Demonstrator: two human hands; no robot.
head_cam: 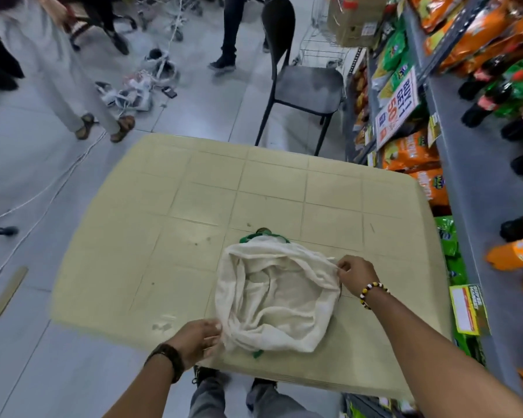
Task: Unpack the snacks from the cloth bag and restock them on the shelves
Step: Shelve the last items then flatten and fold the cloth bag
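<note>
Cloth bag (275, 294) lies between left hand (198, 337) and right hand (355, 271).

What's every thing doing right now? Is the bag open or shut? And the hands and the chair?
cloth bag: lying on the table, mouth spread wide open
left hand: grips the bag's near-left rim
right hand: pinches the bag's right rim
table: standing, bag on it
chair: upright, nobody on it
shelves: stocked with snack packets and bottles
</note>
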